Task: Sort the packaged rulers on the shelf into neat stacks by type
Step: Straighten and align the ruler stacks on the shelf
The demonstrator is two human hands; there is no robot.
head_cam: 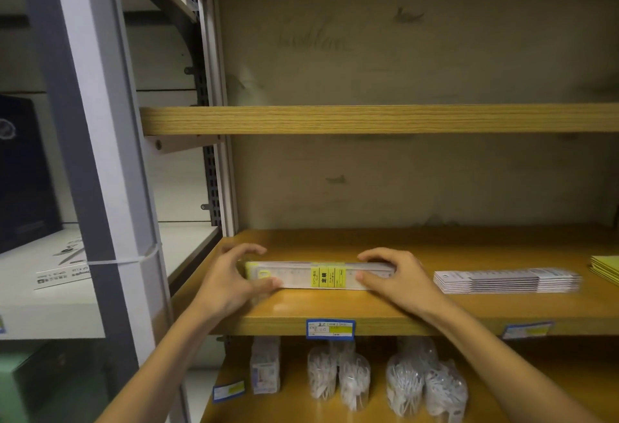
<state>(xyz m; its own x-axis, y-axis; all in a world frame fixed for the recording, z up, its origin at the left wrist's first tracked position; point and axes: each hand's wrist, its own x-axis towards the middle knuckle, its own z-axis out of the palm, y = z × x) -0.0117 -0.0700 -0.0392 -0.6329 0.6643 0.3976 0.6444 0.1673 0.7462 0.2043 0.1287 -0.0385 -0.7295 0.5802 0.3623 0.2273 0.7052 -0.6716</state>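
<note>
- Left hand point(231, 277) and right hand point(393, 277) clasp the ends of the yellow-labelled ruler stack point(318, 276), near the shelf point(335, 308) front edge.
- Advice: squeeze ends inward evenly, parallel to the grey stack point(505, 280).

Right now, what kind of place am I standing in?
Probably a stationery shop or its stockroom: wooden shelving carries blue price labels on its front edge, packaged rulers lie in stacks, and bagged small goods sit on the shelf below.
</note>
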